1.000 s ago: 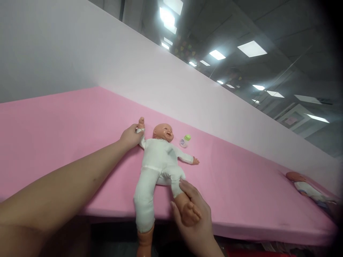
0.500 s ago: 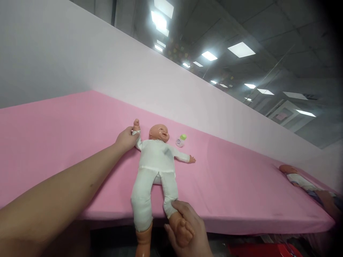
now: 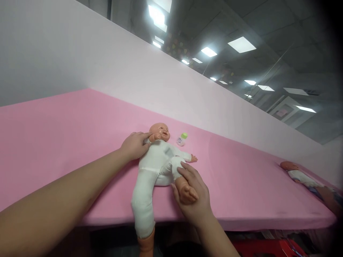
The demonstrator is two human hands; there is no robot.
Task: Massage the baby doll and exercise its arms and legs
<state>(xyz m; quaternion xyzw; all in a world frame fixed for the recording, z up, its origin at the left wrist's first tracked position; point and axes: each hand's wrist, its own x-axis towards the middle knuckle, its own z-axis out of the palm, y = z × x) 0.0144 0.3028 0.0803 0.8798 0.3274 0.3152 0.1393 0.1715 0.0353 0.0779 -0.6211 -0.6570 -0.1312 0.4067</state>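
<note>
A baby doll (image 3: 152,160) in a white cloth suit lies on its back on the pink-covered table (image 3: 241,185). Its head points to the wall. My left hand (image 3: 136,144) grips the doll's arm on the left side, which is folded in so that its fist rests by the chin. Around the lower leg on the right side, my right hand (image 3: 194,189) is closed, with that knee bent up over the belly and the bare foot facing me. The doll's other leg hangs over the table's front edge.
A small clear bottle with a green cap (image 3: 182,139) stands beside the doll's head. Another doll (image 3: 300,175) lies at the far right, with a person's arm (image 3: 331,200) near it. A pale wall (image 3: 160,85) runs behind the table. Something red (image 3: 257,248) is below the front edge.
My left hand has brought the doll's arm inward from beside the head to the chin. My right hand has pushed the held leg up and bent it towards the belly.
</note>
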